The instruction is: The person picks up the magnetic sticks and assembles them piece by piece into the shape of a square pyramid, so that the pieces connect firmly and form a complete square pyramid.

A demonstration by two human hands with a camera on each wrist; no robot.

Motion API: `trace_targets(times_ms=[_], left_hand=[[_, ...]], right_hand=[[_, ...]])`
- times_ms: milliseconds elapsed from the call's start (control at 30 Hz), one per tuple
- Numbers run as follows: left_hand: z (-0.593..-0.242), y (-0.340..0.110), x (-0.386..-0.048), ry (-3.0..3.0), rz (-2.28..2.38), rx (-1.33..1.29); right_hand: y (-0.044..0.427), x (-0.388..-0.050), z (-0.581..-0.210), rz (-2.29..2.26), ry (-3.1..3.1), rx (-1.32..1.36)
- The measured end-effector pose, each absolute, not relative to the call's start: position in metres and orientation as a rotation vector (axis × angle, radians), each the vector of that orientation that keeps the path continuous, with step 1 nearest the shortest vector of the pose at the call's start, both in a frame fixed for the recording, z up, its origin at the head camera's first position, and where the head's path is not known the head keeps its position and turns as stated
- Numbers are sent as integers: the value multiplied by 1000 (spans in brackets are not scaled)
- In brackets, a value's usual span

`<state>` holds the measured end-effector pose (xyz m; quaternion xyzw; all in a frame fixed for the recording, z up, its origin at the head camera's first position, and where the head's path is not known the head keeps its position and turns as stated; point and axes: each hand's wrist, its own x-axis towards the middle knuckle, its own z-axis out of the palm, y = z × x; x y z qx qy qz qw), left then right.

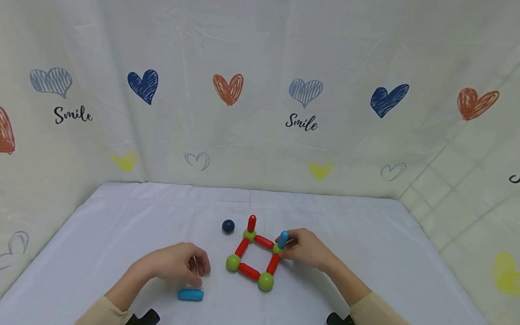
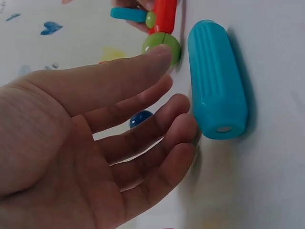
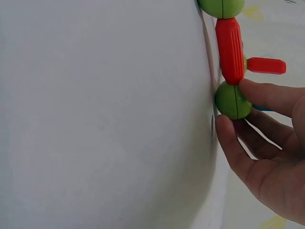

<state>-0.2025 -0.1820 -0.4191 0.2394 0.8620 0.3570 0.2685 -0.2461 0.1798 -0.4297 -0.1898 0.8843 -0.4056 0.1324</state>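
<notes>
Four green balls (image 1: 265, 282) and four red rods (image 1: 249, 271) form a square lying on the table. A red rod (image 1: 251, 223) stands up from the back ball, and a blue rod (image 1: 283, 239) stands on the right-hand ball. My right hand (image 1: 309, 248) holds that ball between thumb and fingers, as the right wrist view shows at the green ball (image 3: 233, 101). My left hand (image 1: 179, 262), fingers loosely bent and nothing in them, hovers just behind a loose blue rod (image 1: 190, 294). In the left wrist view this blue rod (image 2: 217, 78) lies beside the fingertips, not gripped.
A dark blue ball (image 1: 228, 226) lies behind the square, to its left. White cloth covers the table (image 1: 148, 210), and a cloth backdrop (image 1: 268, 42) printed with hearts rises at the table's back edge.
</notes>
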Motion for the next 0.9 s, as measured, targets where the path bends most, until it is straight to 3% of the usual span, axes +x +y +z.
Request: trace_targets(times_ms=[900], left_hand=[[-419, -186, -192, 2261, 859, 779]], right_hand=[[185, -235, -435, -1154, 2526, -543]])
